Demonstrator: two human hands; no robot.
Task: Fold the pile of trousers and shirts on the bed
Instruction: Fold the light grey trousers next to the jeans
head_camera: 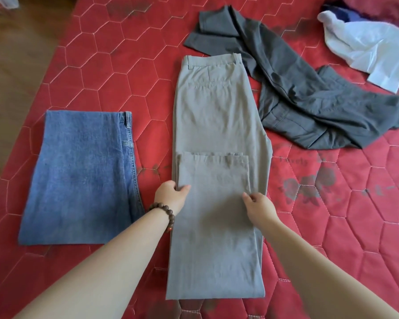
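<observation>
We see faint dark writing on the red bed (85, 72), too blurry to read. We count three trousers and one white shirt (369, 49). The grey trousers (217, 116) lie in the middle, long way pointing away from us, waistband far, leg ends folded back on top. Our left hand (172, 196) pinches their left edge, thumb on top. Our right hand (259, 207) holds the right edge, fingers curled. Folded blue jeans (78, 178) lie left. Dark grey trousers (297, 93) lie crumpled, far right.
</observation>
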